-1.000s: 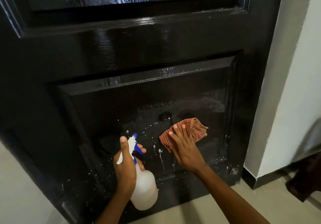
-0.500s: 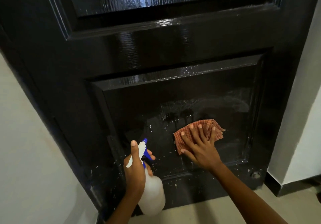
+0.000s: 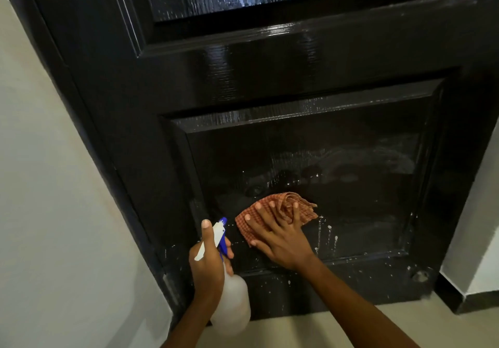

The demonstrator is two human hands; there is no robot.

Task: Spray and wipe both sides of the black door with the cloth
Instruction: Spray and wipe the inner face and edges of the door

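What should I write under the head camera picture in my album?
Right hand presses a checked cloth on the wet black door; left hand holds the spray bottle.

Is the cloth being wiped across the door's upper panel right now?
No, the right hand presses the cloth flat against the lower panel of the black door, while the left hand holds the spray bottle.
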